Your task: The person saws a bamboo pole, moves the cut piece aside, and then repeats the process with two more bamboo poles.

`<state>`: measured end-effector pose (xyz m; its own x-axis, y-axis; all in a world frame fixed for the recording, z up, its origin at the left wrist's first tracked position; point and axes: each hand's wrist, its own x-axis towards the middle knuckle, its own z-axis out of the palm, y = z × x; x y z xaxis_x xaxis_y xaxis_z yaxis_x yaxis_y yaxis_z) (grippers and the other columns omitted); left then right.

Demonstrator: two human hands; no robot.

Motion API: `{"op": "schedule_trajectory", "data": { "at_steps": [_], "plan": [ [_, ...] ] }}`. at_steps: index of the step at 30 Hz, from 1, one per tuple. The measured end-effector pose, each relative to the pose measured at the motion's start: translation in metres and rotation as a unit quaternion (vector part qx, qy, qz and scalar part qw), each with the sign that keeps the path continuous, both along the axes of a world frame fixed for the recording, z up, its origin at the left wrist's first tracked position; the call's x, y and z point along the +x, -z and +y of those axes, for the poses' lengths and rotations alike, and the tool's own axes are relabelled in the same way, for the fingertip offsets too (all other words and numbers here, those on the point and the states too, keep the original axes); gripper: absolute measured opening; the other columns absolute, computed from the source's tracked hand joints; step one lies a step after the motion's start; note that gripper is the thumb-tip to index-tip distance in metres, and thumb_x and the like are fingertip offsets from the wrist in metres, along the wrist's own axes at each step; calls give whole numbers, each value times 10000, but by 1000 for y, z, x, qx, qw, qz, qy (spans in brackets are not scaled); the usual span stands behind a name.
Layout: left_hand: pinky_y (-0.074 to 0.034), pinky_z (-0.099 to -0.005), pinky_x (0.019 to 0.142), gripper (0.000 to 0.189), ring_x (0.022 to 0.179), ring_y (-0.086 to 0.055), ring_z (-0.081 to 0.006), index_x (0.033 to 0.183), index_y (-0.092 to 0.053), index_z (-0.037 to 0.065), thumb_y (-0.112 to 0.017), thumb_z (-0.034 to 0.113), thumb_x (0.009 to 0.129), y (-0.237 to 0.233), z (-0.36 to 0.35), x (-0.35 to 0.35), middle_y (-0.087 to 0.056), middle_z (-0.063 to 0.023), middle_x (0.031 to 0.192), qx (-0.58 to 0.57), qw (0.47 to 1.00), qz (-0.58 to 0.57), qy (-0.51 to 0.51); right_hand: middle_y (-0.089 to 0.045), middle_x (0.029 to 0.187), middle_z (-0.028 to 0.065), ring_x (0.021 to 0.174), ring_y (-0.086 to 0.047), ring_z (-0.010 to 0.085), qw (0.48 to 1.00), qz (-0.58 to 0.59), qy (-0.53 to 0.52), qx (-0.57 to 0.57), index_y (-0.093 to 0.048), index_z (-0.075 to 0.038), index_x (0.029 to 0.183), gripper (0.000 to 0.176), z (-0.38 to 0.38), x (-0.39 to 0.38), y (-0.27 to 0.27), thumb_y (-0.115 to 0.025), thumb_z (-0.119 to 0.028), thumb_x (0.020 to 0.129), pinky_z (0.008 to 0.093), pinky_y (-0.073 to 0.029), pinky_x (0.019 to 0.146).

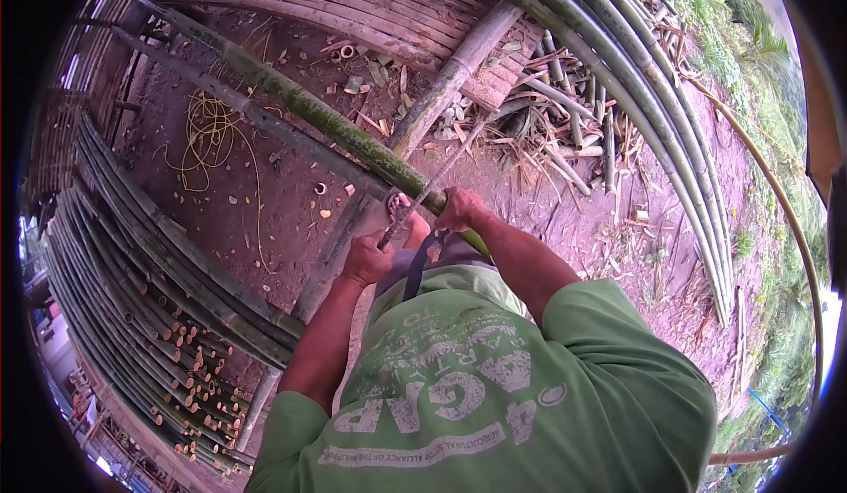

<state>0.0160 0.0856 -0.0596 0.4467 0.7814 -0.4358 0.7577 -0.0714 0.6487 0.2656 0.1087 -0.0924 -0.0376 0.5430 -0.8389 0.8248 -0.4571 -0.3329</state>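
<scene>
A long green bamboo pole (326, 122) runs diagonally from the upper left to my waist. My left hand (366, 259) is closed around the near end of a long, thin, brownish stick-like piece (452, 159). This piece crosses over the pole and points away to the upper right; I cannot make out whether it is a stick or a tool. My right hand (465, 209) is closed over the pole near its close end, right of the thin piece. A dark strap (416, 268) hangs at my waist between my hands. Part of a foot shows beneath the pole.
Stacked bamboo poles (150, 316) with cut ends lie at lower left. More long poles (653, 69) curve along the upper right. Bamboo offcuts (573, 127) are heaped there. A slatted bamboo platform (353, 3) stands ahead. Tangled yellow cord (210, 135) lies on the dirt.
</scene>
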Motion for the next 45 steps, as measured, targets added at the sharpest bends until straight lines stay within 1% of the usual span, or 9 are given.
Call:
{"op": "schedule_trajectory", "data": {
  "at_steps": [3,10,13,24,31,33,34,38,45],
  "plan": [
    [-501,-486,760,185,821,-637,-418,853,-647,-5,-585,160,797,-86,44,67,-639,-264,811,-86,994,66,-2,-669,1016,206,978,-653,321,997,75,0,-9,-672,-62,1020,492,-2,9,20,-720,-317,602,406,-519,859],
    [-501,-488,790,247,886,-626,-435,876,-652,-55,-594,181,830,-80,56,77,-641,-290,876,-89,989,110,52,-663,917,230,904,-646,397,973,-78,72,207,-534,-35,1046,443,-56,-24,30,-699,-222,680,463,-513,777],
    [-504,-493,750,235,846,-629,-437,890,-651,-52,-604,166,817,-88,59,80,-641,-282,849,-88,992,88,33,-651,958,221,929,-649,379,994,-40,45,94,-537,-59,1042,360,-29,-15,-2,-648,-160,715,451,-520,798],
    [-472,-478,597,150,652,-601,-419,693,-515,7,-577,125,761,-5,-20,3,-575,-225,654,30,996,-45,-75,-658,932,211,911,-645,400,994,-45,34,95,-504,-74,1065,431,-34,-19,-5,-697,-276,736,484,-504,797],
    [-430,-370,530,186,512,-505,-214,681,-503,25,-629,136,762,-86,32,51,-487,-125,554,1,999,31,-17,-658,971,208,957,-649,369,986,-95,24,138,-499,-69,1077,405,-47,-28,15,-675,-275,776,463,-514,814],
    [-446,-403,526,136,548,-591,-290,740,-566,-17,-585,100,807,-177,55,58,-573,-155,602,-13,998,-42,-37,-655,978,213,974,-643,371,992,-70,22,99,-499,-65,1091,440,-39,-23,-6,-689,-290,764,456,-515,822],
    [-400,-354,484,173,513,-514,-190,682,-503,10,-609,72,804,-209,66,57,-509,-88,562,-9,995,-76,-62,-654,982,215,982,-640,372,995,-56,19,83,-498,-63,1097,458,-32,-19,-13,-696,-298,757,452,-516,826],
    [-274,-255,425,397,519,-318,-13,596,-325,89,-660,4,791,-243,78,48,-337,55,530,119,953,-255,-108,-680,1013,147,972,-651,310,989,144,-43,0,-633,-118,1106,636,-1,44,50,-804,-295,519,405,-519,851],
    [-333,-272,463,318,538,-373,-48,606,-382,80,-655,51,766,-144,-1,16,-399,32,544,8,976,-123,-178,-668,1012,175,955,-651,340,993,11,-46,105,-586,-90,1120,630,-12,37,5,-766,-392,597,440,-508,844]
  ]
}}
